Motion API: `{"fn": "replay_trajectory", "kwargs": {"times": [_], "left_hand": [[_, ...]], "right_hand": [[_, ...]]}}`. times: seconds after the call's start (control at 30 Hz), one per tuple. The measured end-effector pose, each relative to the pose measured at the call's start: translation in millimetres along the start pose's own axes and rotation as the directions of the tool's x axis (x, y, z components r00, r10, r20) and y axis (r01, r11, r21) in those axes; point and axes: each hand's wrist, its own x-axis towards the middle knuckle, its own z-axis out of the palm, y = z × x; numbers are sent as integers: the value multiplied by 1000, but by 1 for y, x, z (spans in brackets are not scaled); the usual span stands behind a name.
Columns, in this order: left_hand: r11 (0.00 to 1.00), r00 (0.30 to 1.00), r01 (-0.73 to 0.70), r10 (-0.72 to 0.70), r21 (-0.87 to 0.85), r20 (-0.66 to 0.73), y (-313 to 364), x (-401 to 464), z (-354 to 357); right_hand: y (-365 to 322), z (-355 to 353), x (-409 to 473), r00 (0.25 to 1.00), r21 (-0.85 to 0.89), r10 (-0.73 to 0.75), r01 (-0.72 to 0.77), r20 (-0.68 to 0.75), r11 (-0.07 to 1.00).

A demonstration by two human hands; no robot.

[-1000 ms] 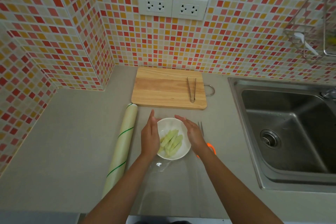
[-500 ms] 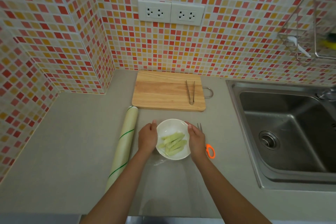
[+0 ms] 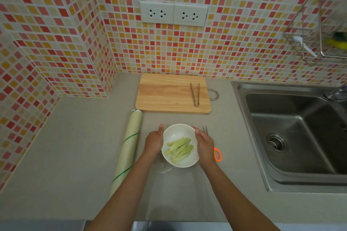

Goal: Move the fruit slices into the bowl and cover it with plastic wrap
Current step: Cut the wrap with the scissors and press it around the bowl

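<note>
Both hands have closed in on the bowl [image 3: 179, 145] since a sec ago & now sit lower down its sides; the bowl itself hasn't shifted.

Hard to see: the plastic wrap [image 3: 165, 168] sheet is nearly invisible, only a crinkled bit shows at the bowl's near-left edge, plus faint straight edges running toward the counter [image 3: 75, 155] front. Can't tell if film covers the bowl top. Scissors [image 3: 217, 154] right of the bowl are mostly hidden behind the right hand; just the blade tips & one orange loop show.

Left hand [image 3: 154, 141] cups the bowl's left side, thumb up along the rim, fingers curled against the wall. Right hand [image 3: 205, 143] mirrors it on the right side, fingers together, bent round the bowl; whether they pinch film I can't tell. Both forearms come in from the counter front, angled toward the bowl.

Fruit slices [image 3: 179, 149], pale green, lie inside the bowl. Wrap roll [image 3: 126, 153] lies left of the bowl, apart from it. Cutting board [image 3: 171, 93] sits behind the bowl w/ tongs [image 3: 195, 94] on its right part. Sink [image 3: 293, 133] is well to the bowl's right.
</note>
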Motion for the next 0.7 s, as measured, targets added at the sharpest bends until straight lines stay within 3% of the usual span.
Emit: {"fn": "replay_trajectory", "kwargs": {"times": [0.17, 0.27, 0.47, 0.6, 0.7], "left_hand": [[996, 997, -70, 69, -60, -28, 2, -4, -3], [986, 985, -141, 130, -89, -113, 5, -8, -6], [976, 979, -129, 99, -173, -176, 4, -7, -8], [988, 988, -81, 62, -130, -138, 12, -11, -5], [986, 978, -145, 130, -79, -165, 10, -12, -2]], "right_hand": [[-1, -1, 0, 1000, -20, -10, 10, -3, 1000], [-1, -2, 0, 1000, -25, -21, 20, -12, 999], [-4, -2, -1, 1000, -44, -17, 16, -19, 999], [-5, 0, -3, 1000, -38, -11, 10, -17, 999], [-6, 1, -4, 1000, -50, -13, 12, -22, 999]]}}
